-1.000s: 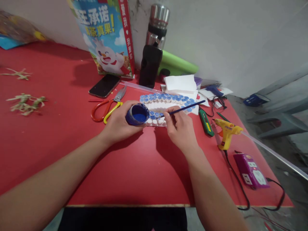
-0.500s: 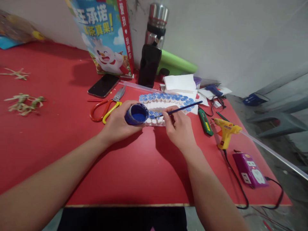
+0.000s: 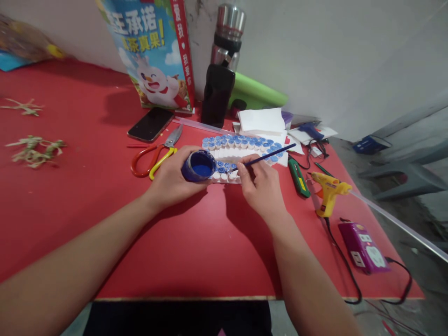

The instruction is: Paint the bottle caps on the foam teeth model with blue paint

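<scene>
My left hand (image 3: 175,179) is wrapped round a small jar of blue paint (image 3: 199,167), tilted so that its open mouth faces me. Between the fingers of my right hand (image 3: 261,186) is a thin dark-blue paintbrush (image 3: 269,155). Its tip points down-left at a white craft piece (image 3: 231,154), where rows of short white round pieces stand. Many of their tops are blue, while several in the nearest row (image 3: 220,177) are white. Both hands partly cover the piece, and whether the tip touches it I cannot tell.
Left of the jar lie red-and-yellow scissors (image 3: 154,158) and a phone (image 3: 150,124). A bag (image 3: 154,56), a steel flask (image 3: 229,35) and a black bottle (image 3: 217,95) stand behind. To the right are a green cutter (image 3: 298,178), a yellow glue gun (image 3: 329,189) and a purple power strip (image 3: 364,247).
The paintbrush and my right hand have shifted very slightly. My left hand and the jar stay in place.
</scene>
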Demonstrator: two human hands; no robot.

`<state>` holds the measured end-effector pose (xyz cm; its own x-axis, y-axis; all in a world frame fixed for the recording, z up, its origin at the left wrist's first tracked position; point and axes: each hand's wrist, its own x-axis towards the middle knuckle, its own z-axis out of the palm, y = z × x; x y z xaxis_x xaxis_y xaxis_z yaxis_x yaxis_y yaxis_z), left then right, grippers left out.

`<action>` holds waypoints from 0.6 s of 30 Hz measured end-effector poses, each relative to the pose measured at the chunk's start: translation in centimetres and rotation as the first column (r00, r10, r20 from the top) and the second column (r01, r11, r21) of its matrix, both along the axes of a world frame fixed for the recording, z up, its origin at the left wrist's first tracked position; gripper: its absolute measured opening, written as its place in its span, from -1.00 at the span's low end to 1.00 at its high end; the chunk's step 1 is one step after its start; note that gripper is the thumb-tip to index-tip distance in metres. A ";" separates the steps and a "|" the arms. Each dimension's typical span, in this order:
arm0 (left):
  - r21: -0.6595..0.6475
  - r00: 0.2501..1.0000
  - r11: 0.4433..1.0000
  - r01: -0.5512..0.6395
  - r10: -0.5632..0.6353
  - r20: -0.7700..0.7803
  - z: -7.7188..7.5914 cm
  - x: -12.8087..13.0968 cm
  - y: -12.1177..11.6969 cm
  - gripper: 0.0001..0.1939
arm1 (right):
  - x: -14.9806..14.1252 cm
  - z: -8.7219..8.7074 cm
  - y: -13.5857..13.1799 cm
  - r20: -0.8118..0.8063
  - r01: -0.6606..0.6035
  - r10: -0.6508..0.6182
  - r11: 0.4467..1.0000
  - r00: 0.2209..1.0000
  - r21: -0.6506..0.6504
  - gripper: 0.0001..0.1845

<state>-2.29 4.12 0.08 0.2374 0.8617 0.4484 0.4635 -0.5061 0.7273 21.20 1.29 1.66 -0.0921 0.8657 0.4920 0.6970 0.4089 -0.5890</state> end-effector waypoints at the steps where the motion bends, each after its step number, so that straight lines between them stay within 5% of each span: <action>1: -0.003 1.000 1.000 0.000 0.000 0.003 0.0 0.0 0.0 -0.48 | 0.0 0.0 0.0 -0.004 0.002 -0.002 1.000 1.000 0.002 -0.79; 18: -0.017 1.000 1.000 0.000 0.000 0.015 0.1 0.1 0.0 -0.48 | 0.0 0.2 0.0 -0.013 0.023 -0.023 0.999 1.000 0.024 -0.78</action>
<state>-2.21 4.10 0.15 0.2312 0.8691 0.4373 0.4527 -0.4940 0.7424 21.20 1.27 1.82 -0.0660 0.8554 0.5138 0.6985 0.4073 -0.5884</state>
